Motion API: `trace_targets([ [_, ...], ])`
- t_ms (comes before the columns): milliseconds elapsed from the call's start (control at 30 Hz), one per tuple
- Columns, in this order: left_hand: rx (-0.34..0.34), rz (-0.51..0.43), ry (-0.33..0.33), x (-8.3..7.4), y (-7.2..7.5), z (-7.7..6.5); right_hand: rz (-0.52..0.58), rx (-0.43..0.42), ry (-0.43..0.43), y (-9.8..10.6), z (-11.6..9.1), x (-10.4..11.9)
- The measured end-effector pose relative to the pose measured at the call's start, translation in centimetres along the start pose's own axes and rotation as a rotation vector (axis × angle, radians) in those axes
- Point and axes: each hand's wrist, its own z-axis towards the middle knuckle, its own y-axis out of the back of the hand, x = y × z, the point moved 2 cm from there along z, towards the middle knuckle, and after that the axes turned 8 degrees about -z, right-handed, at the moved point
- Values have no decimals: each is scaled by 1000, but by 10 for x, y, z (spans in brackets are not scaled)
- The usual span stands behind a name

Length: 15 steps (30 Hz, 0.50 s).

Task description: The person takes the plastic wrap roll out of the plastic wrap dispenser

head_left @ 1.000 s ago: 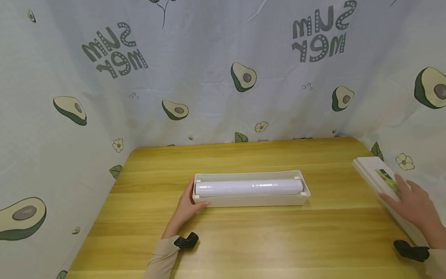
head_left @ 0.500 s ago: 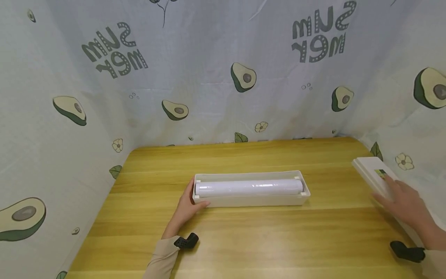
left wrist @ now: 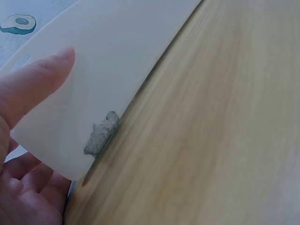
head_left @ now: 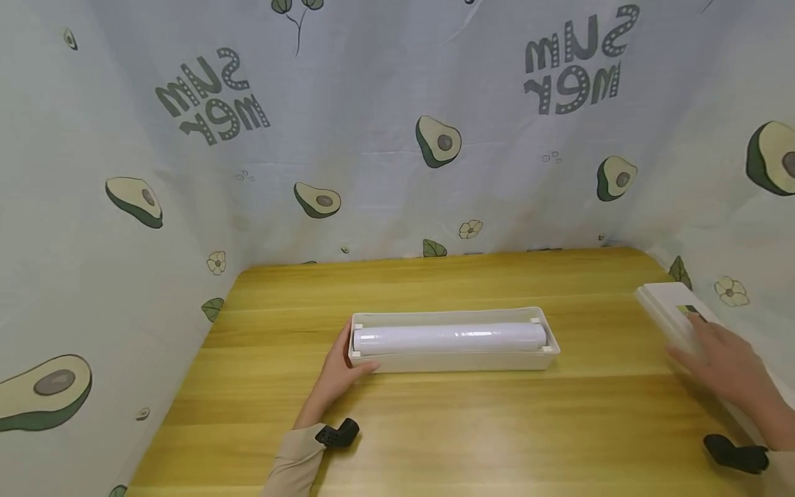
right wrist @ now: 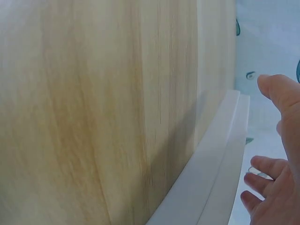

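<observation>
A long, uncovered white box [head_left: 459, 362] lies on the wooden table, holding a glossy white roll [head_left: 450, 338] that looks like cling film. My left hand [head_left: 335, 373] grips the box's left end, thumb on the front wall and fingers round the end. The left wrist view shows a ragged grey patch [left wrist: 102, 136] low on that wall. At the far right, my right hand [head_left: 729, 366] is over a long white lid [head_left: 667, 304] with a green label [head_left: 686, 309]. In the right wrist view its fingers [right wrist: 265, 166] are spread and loosely bent, apart from the lid's edge.
A wooden table [head_left: 472, 428] spans the lower view. Behind it and at both sides hangs a pale curtain [head_left: 373, 138] printed with avocados. The lid lies slanted along the table's right edge, close to the curtain.
My right hand has shifted slightly left and up the lid, covering more of its label. The left hand keeps its grip on the box. The head view has tilted slightly.
</observation>
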Motion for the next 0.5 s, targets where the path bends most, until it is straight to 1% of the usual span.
trace_targets([
  [100, 18, -20, -6, 1, -4, 1, -13, 7, -6, 1, -2, -3],
  [200, 9, -20, -3, 1, -5, 1, -17, -11, 11, 0, -2, -3],
  [400, -4, 23, -12, 0, -2, 1, 2, -57, 44, 0, 0, 1],
  [500, -7, 18, -2, 0, -1, 1, 30, -59, 60, -2, 0, 4],
])
